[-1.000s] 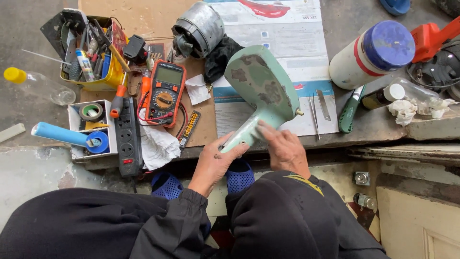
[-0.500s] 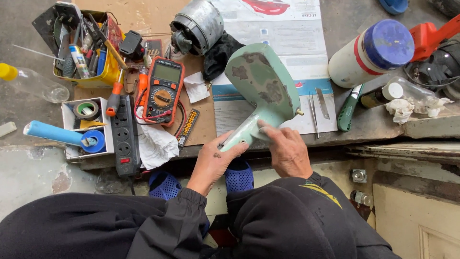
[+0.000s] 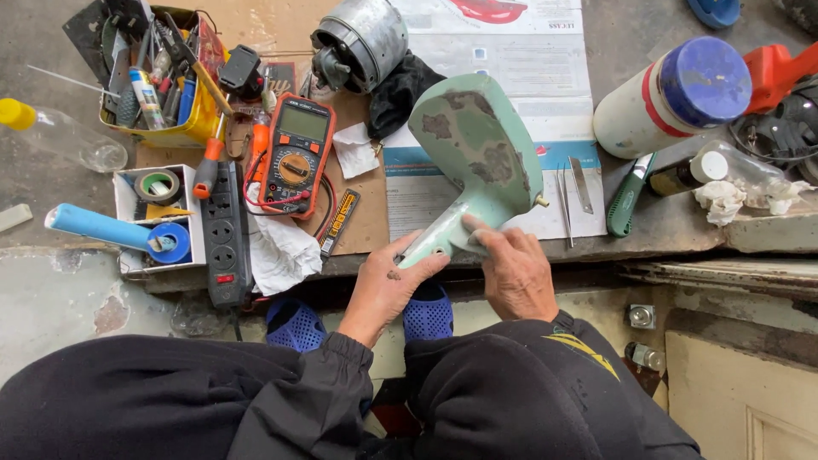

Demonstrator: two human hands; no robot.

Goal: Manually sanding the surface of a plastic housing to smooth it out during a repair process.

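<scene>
Left hand wrapped around the narrow neck of a pale green, patchy-painted metal housing, fingers closed on it near the bench edge. Right hand laid flat against the same neck from the 3 o'clock side, fingers together and pressing on the surface, not curled round; whether anything sits under the fingertips cannot be told. Compared with a second ago, barely shifted: same grip, housing at the same tilt, broad end pointing to 12 o'clock over a printed paper sheet. So, by the look of it, steady working on one spot of the neck rather than a change of step.

Outward: at 3 o'clock of the housing, steel tweezers and a green-handled tool; farther, at 2 o'clock, a white canister with a blue lid. At 12 o'clock, a grey cylindrical motor. At 9 o'clock, an orange multimeter, a black power strip and a yellow tin of hand tools.
</scene>
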